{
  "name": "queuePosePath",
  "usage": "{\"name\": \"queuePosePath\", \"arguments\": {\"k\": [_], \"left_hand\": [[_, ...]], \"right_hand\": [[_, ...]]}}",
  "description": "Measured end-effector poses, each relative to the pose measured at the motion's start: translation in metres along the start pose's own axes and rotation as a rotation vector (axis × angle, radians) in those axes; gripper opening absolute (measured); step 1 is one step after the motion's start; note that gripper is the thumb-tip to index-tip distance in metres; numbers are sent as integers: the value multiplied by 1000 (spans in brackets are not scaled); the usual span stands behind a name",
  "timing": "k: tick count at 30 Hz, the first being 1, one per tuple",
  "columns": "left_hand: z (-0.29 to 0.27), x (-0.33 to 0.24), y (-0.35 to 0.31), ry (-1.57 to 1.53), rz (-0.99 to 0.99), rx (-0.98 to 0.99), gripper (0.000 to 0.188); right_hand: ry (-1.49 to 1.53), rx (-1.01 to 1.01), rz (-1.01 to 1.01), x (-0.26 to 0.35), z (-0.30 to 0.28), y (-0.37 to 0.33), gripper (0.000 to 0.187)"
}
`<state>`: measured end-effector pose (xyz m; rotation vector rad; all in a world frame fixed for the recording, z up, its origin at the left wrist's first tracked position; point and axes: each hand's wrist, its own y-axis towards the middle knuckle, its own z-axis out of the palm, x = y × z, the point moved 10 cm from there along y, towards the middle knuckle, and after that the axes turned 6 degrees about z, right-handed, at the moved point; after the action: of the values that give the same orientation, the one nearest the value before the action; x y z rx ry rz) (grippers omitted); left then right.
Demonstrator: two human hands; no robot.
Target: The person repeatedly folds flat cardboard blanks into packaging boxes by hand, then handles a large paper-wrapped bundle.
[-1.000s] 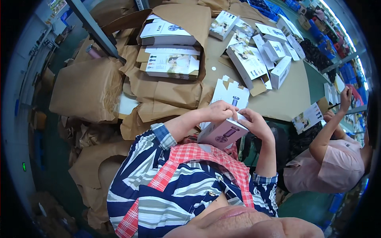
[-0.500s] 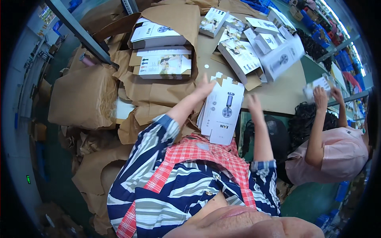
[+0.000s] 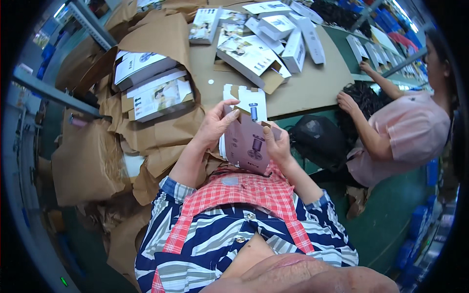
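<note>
A flat, unfolded white fan carton point(image 3: 243, 141) stands tilted up in front of my apron, its printed side in shadow. My left hand point(image 3: 216, 123) pinches its upper left corner, thumb on the printed side. My right hand point(image 3: 277, 145) grips its upper right edge, also with the thumb in front. Directly behind it lies a stack of more flat cartons point(image 3: 251, 100), with a picture of a small fan on the top one. Beyond the stack, a folded fan box point(image 3: 249, 56) lies with its brown end flap sticking out.
Several folded boxes point(image 3: 293, 49) lie heaped on the brown tabletop point(image 3: 312, 90). At left, torn brown wrapping paper point(image 3: 161, 36) surrounds more cartons point(image 3: 163, 97). A black bag point(image 3: 320, 141) is to the right, near a co-worker in a pink shirt point(image 3: 403, 127). Metal posts point(image 3: 90, 24) rise at far left.
Both hands, previously apart and empty, have closed on a carton and tilted it up. The blurred box at upper right now rests in the heap. The co-worker's hands have come down without the box.
</note>
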<state>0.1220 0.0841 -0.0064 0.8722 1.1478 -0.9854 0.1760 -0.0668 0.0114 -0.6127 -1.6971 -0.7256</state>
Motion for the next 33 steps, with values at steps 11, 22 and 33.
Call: {"name": "queuePosePath", "arguments": {"k": [11, 22, 33], "left_hand": [[23, 18, 2, -135, 34, -75, 47], [48, 32, 10, -801, -305, 135, 49], [37, 62, -2, -302, -351, 133, 23]], "right_hand": [[346, 39, 411, -68, 10, 36, 30], [714, 166, 692, -83, 9, 7, 40], [-170, 551, 242, -38, 6, 29, 36]]}}
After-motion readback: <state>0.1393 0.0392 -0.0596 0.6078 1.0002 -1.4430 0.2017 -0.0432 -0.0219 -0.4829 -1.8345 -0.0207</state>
